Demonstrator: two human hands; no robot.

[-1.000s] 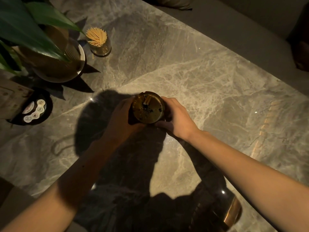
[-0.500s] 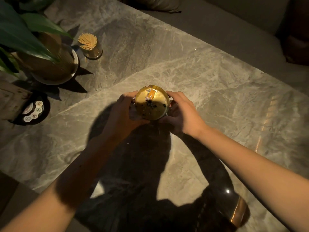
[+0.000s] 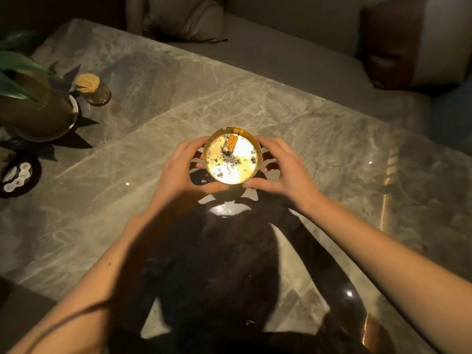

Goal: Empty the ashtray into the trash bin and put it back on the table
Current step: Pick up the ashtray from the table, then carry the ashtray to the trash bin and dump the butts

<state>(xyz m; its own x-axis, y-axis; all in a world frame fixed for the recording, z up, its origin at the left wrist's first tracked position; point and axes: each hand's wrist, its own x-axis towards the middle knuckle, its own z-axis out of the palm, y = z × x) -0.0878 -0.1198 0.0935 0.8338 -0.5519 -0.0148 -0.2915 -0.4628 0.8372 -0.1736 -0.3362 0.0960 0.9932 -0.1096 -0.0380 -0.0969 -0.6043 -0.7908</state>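
Both hands, left hand [image 3: 182,169] and right hand [image 3: 282,169], clasp the gold ashtray [image 3: 232,159] by its rim at mid-frame, seemingly just above the marble counter [image 3: 319,139]. Tilting it in transit could spill ash and butts [image 3: 231,145]; no bin shows.

Dim room: a grey sofa [image 3: 293,54] with cushions [image 3: 184,19], seemingly lit by one overhead lamp.

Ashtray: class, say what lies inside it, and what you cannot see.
Inside the ashtray, held by the left hand and right hand, lie cigarette butts and grey ash. Its underside and the table directly beneath are hidden.
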